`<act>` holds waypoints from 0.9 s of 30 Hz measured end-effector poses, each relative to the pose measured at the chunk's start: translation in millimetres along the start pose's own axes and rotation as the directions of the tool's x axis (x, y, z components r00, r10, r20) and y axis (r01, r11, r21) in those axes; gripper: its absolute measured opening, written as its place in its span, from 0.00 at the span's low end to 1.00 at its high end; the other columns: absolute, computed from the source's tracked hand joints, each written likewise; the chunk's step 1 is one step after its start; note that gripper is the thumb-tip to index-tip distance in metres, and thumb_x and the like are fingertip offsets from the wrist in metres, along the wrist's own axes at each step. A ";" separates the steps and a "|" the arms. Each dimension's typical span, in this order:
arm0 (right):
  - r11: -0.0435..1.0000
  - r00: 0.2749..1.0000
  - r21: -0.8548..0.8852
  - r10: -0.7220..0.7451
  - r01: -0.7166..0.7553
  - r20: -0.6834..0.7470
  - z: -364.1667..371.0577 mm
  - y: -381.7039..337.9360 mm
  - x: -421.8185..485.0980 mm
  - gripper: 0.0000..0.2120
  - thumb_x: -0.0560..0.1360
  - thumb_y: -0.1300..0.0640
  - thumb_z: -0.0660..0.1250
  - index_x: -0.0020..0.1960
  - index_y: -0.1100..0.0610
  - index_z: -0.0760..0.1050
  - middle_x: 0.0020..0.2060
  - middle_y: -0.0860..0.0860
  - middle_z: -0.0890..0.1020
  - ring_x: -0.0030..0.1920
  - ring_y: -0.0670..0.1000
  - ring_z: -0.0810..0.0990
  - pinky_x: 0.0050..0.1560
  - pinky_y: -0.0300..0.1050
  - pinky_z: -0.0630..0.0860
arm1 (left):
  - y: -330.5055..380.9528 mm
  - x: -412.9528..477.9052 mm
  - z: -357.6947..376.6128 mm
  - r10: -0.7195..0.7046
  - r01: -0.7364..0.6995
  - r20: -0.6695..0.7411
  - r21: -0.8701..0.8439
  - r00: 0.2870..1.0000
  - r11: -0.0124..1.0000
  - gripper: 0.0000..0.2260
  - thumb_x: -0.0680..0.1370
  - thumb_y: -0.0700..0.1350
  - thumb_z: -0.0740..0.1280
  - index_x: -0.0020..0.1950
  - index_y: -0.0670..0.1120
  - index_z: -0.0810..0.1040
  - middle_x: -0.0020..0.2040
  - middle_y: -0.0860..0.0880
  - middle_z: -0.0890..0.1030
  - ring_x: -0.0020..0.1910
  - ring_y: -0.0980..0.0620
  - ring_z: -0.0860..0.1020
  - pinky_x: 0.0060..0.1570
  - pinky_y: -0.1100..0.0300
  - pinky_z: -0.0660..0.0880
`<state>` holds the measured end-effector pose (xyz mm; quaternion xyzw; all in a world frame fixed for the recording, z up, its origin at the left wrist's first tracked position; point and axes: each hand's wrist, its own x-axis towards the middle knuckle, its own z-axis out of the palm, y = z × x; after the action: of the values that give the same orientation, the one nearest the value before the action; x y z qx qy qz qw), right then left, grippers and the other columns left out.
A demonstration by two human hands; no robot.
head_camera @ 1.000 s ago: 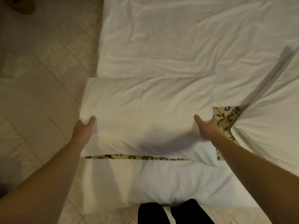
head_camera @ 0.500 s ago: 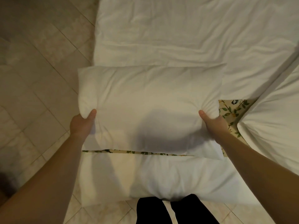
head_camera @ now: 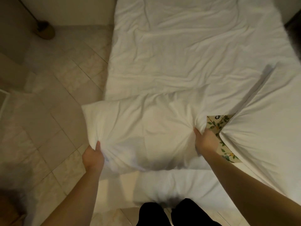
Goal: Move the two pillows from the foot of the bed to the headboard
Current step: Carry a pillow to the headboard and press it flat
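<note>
A white pillow (head_camera: 146, 128) is held up over the foot of the bed, its left end hanging past the bed's edge above the floor. My left hand (head_camera: 92, 158) pinches its near left corner. My right hand (head_camera: 206, 141) grips its near right edge, the fabric bunched around the fingers. A second white pillow (head_camera: 263, 128) lies at the right, tilted diagonally on the bed. The white wrinkled sheet (head_camera: 187, 54) stretches away toward the far end of the bed; no headboard shows.
A floral mattress patch (head_camera: 216, 123) shows between the two pillows. White bedding (head_camera: 171, 186) lies folded at the foot, near my dark-trousered legs (head_camera: 162, 212). Tiled floor (head_camera: 48, 111) runs along the left, with a brown object (head_camera: 44, 31) on it near the wall.
Both hands have lifted the pillow higher and forward off the foot of the bed. The view has tilted up, showing more of the far bed and the wall.
</note>
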<state>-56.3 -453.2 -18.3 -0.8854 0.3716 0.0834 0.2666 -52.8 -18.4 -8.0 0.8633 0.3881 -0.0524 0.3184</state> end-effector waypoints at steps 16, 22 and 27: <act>0.942 0.962 -0.214 -0.231 0.258 0.143 -67.8 61.3 -105.4 0.07 0.81 0.59 0.57 0.51 0.54 0.73 0.42 0.52 0.80 0.40 0.55 0.77 0.41 0.49 0.74 | -84.8 -181.6 -85.7 -0.125 0.126 -0.071 -0.003 0.990 0.992 0.24 0.84 0.52 0.62 0.67 0.32 0.76 0.63 0.31 0.80 0.62 0.32 0.78 0.63 0.46 0.73; 0.914 0.913 -0.154 -0.337 0.375 0.229 -78.9 60.9 -104.2 0.11 0.82 0.56 0.58 0.60 0.59 0.74 0.49 0.57 0.82 0.47 0.60 0.80 0.47 0.51 0.75 | -101.7 -231.8 -105.3 -0.140 0.117 -0.191 -0.124 0.972 0.985 0.22 0.84 0.50 0.65 0.67 0.32 0.76 0.63 0.32 0.80 0.62 0.33 0.78 0.63 0.49 0.72; 0.885 0.869 -0.058 -0.440 0.463 0.225 -89.1 50.7 -109.9 0.15 0.84 0.51 0.58 0.58 0.62 0.75 0.46 0.59 0.81 0.47 0.62 0.81 0.53 0.57 0.78 | -117.7 -257.2 -121.3 -0.160 0.115 -0.213 -0.210 0.964 0.971 0.21 0.84 0.52 0.64 0.65 0.34 0.79 0.60 0.34 0.82 0.59 0.35 0.80 0.61 0.51 0.74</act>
<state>-174.5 -462.9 74.1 -0.9476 0.1196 0.1299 0.2662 -332.9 -52.1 115.0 0.7989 0.4846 0.0634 0.3506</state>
